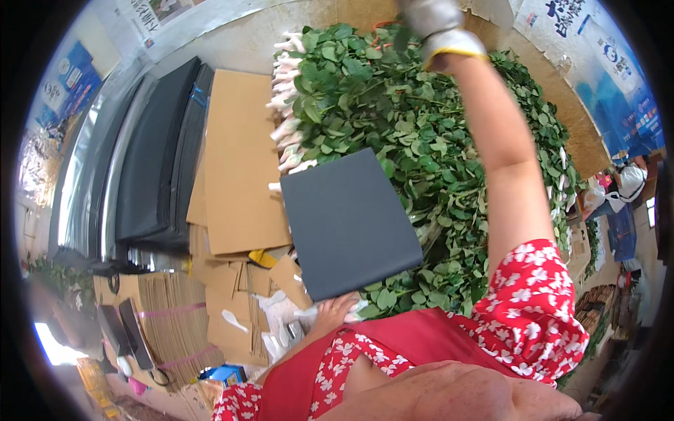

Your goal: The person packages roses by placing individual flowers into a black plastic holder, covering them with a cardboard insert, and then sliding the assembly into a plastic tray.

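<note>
My left hand (337, 310) is bare and sits at the near edge of a dark grey flat box or board (353, 226). Its fingertips meet that edge, beside a pale wrapped bundle end (356, 310); its grip is partly hidden. The dark board lies tilted on a big pile of green leafy stems (421, 131). Far across the pile, my right hand (433, 18), in a white work glove with a yellow cuff edge, is stretched out. It is blurred and partly cut off by the top of the picture, so whether it holds anything is unclear.
Pale wrapped bundle ends (287, 100) stick out along the pile's left side. Cardboard sheets (242, 158) lean beside it, with stacked black boards (152, 163) farther left. Tied flat cardboard (171, 321) stands near the floor at lower left. A blue box (224, 374) lies close by.
</note>
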